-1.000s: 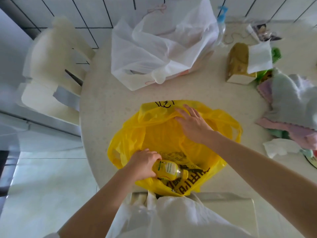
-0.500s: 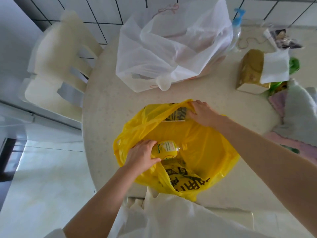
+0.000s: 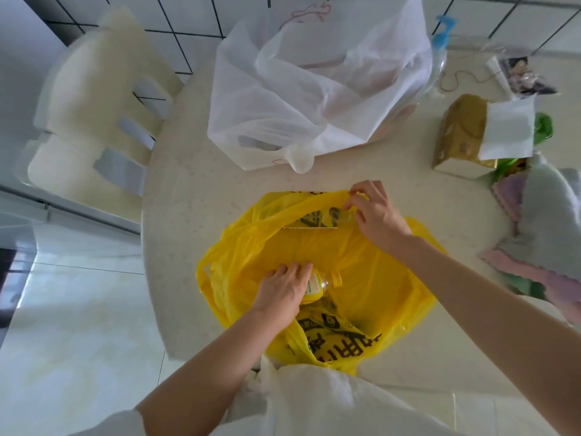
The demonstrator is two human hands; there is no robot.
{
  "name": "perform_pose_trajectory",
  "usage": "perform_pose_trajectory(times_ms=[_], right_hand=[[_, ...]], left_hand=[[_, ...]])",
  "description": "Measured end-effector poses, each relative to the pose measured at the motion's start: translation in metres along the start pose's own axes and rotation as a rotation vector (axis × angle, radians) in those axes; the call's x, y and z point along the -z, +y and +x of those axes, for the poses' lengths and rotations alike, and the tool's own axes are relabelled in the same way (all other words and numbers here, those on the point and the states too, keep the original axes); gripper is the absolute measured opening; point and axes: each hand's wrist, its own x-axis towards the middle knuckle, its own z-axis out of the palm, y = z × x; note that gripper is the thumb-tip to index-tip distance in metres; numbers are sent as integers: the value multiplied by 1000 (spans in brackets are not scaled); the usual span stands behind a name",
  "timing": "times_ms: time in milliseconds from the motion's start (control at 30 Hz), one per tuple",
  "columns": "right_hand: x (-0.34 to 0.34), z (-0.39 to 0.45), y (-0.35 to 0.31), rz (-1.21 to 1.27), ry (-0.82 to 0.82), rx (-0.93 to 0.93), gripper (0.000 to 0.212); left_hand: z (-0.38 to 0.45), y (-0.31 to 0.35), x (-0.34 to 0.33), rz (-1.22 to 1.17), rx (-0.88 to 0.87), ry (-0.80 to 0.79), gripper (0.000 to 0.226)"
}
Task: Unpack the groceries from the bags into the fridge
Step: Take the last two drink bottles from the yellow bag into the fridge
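A yellow plastic bag (image 3: pixel 371 278) with black print lies open on the round table (image 3: pixel 188 196), near its front edge. My left hand (image 3: pixel 283 289) is inside the bag and grips a small yellow bottle (image 3: pixel 316 286) that lies on its side, cap to the right. My right hand (image 3: pixel 374 215) pinches the bag's far rim and holds it up. A flat printed pack (image 3: pixel 311 220) shows inside the bag under that rim. A large white bag (image 3: pixel 314 89) stands at the back of the table.
A cream plastic chair (image 3: pixel 94 114) stands left of the table. At the right lie a gold tissue box (image 3: pixel 462 133), folded cloths (image 3: pixel 540 221) and a spray bottle (image 3: pixel 440 48). Another white bag (image 3: pixel 314 401) sits at the near edge. The tiled floor (image 3: pixel 63 341) lies lower left.
My right hand went from lying flat on the yellow bag to pinching its far rim and lifting it. My left hand moved the bottle a little deeper into the bag.
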Motion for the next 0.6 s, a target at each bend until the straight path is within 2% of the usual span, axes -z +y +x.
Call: perform_pose_trajectory(times_ms=[67,133,200,267,433,600], right_hand=[[-6,-5,2,-49,-106,5,31],[-9,-8,6,-93,-263,-97,53],[-9,-8,10,-141,-375,-210,61],[-9,-7,11,-213,-415,-251,56],[-9,0,6,-291,-379,-260,43],[4,-15,-1,-204,-346,-230,29]], left_hand=[[2,2,1,-15,-5,-4,87],[3,0,2,-34,-18,-7,85],[2,-2,3,-50,-27,-15,84],[0,-3,5,-62,-40,-21,82],[-7,-4,11,-141,-67,30,82],[-14,-7,29,-270,-52,182,82]])
